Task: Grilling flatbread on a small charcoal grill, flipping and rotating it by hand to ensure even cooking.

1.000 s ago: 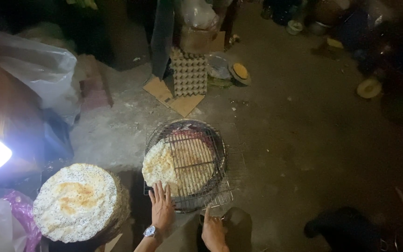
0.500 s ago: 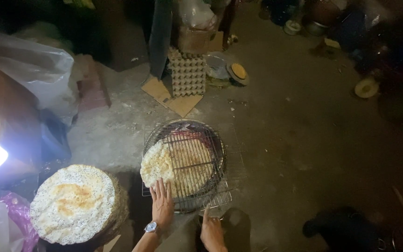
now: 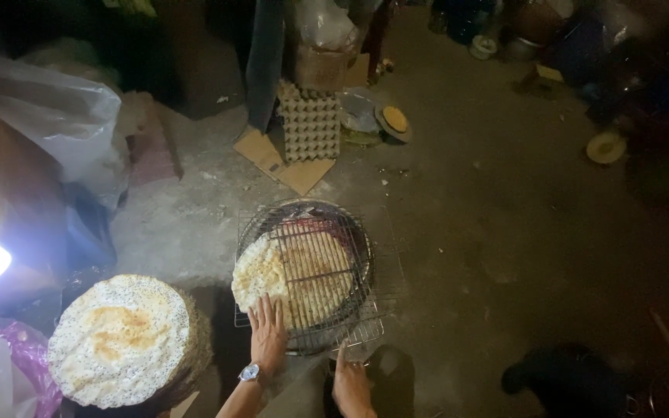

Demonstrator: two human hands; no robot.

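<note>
The left hand lies flat and open-fingered on the near edge of the wire grill rack, just below the speckled rice cracker, while the right hand, its grip unclear, meets the rack's near corner; light, even pressure seems wise.

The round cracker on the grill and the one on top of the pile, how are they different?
The cracker on the grill lies clamped inside a wire grate, and the left hand presses it. The cracker on the pile lies bare, untouched, atop a stack. The pile one shows a golden patch in its middle. Both are round, pale and speckled.
</note>
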